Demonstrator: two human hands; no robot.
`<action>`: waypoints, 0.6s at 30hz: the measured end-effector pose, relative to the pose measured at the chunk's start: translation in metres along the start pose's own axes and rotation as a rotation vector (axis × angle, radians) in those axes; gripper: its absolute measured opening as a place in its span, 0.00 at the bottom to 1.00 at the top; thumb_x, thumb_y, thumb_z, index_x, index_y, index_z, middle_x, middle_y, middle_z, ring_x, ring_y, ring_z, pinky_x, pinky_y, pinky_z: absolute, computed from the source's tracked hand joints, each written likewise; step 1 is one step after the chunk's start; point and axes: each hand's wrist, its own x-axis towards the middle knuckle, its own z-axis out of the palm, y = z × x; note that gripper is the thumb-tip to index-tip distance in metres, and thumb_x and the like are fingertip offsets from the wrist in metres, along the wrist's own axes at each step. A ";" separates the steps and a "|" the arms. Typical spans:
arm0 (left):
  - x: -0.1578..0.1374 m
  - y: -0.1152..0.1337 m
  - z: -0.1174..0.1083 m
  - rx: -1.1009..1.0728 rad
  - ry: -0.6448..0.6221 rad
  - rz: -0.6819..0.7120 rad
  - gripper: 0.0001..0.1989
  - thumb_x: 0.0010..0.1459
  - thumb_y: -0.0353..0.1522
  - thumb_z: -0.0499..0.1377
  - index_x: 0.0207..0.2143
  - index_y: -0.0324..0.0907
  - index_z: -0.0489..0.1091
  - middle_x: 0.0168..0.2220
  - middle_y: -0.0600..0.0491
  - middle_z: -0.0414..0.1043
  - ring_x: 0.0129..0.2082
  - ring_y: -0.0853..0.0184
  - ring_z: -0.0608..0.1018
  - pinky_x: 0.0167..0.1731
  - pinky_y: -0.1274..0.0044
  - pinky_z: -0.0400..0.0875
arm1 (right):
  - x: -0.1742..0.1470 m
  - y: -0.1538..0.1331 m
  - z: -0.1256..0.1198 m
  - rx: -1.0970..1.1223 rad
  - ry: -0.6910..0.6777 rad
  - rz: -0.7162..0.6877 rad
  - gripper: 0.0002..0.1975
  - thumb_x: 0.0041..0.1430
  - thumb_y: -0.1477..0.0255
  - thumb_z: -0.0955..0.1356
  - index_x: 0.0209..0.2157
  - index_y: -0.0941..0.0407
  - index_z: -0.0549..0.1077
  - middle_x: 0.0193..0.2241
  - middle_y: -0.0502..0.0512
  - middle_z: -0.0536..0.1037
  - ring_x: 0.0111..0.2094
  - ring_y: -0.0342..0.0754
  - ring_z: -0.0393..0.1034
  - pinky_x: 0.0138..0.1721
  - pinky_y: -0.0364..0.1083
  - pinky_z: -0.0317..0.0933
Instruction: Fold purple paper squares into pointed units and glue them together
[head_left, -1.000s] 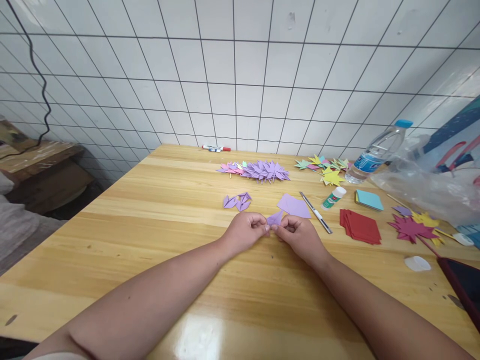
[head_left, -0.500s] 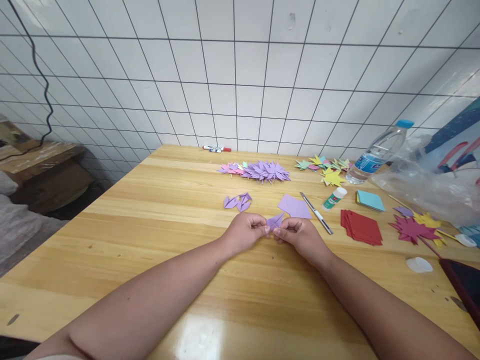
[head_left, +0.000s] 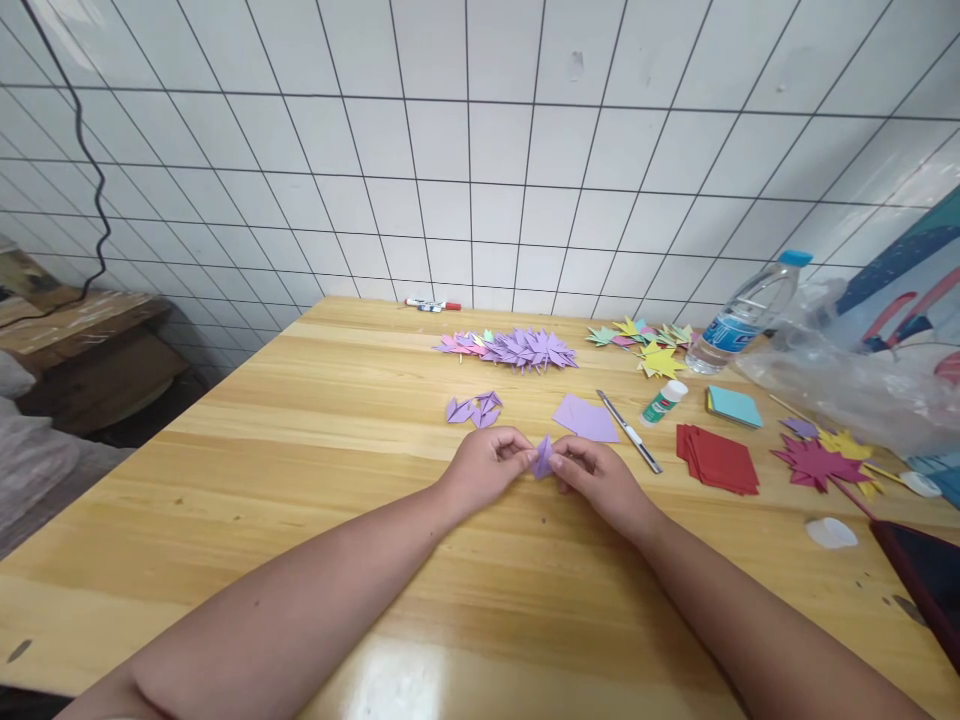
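Note:
Between my two hands is a small folded piece of purple paper (head_left: 543, 458), pointed at its top and bottom. My left hand (head_left: 491, 466) pinches its left side with thumb and fingertips. On the opposite side, my right hand (head_left: 596, 474) grips the paper the same way. Beyond my left hand lie several folded purple paper pieces (head_left: 474, 408). Flat purple paper squares (head_left: 586, 418) rest just past my right hand, with a craft knife (head_left: 630, 432) slanting beside them.
A glue stick (head_left: 664, 402), red paper squares (head_left: 718, 459), a blue pad of paper (head_left: 733, 406) and a water bottle (head_left: 742, 318) stand or lie to the right. Purple paper stars (head_left: 531, 349) are heaped at the back, near a marker (head_left: 433, 305). A dark tablet-like object (head_left: 926, 570) sits far right.
The purple paper has turned between my fingers, from lying wide to standing narrow and upright. Both hands stay at nearly the same place. The camera view has tilted slightly.

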 end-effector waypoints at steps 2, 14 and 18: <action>-0.002 0.001 0.002 0.068 -0.007 0.025 0.11 0.52 0.37 0.57 0.29 0.38 0.73 0.28 0.51 0.75 0.26 0.69 0.74 0.27 0.80 0.65 | 0.000 0.000 0.001 0.039 -0.002 0.007 0.11 0.53 0.62 0.64 0.28 0.57 0.69 0.23 0.50 0.71 0.24 0.42 0.64 0.27 0.42 0.59; -0.004 0.003 0.002 0.281 0.014 0.124 0.09 0.54 0.35 0.55 0.30 0.42 0.73 0.28 0.55 0.75 0.27 0.70 0.73 0.27 0.81 0.64 | 0.003 0.001 0.001 -0.106 0.050 0.082 0.06 0.47 0.76 0.61 0.25 0.56 0.68 0.17 0.45 0.67 0.19 0.40 0.59 0.22 0.39 0.52; -0.005 0.003 0.002 0.299 0.018 0.109 0.09 0.55 0.35 0.54 0.31 0.42 0.73 0.28 0.55 0.75 0.27 0.70 0.74 0.27 0.80 0.65 | 0.001 0.005 0.003 -0.204 0.078 0.057 0.10 0.44 0.79 0.60 0.27 0.56 0.69 0.19 0.45 0.68 0.19 0.41 0.60 0.22 0.39 0.53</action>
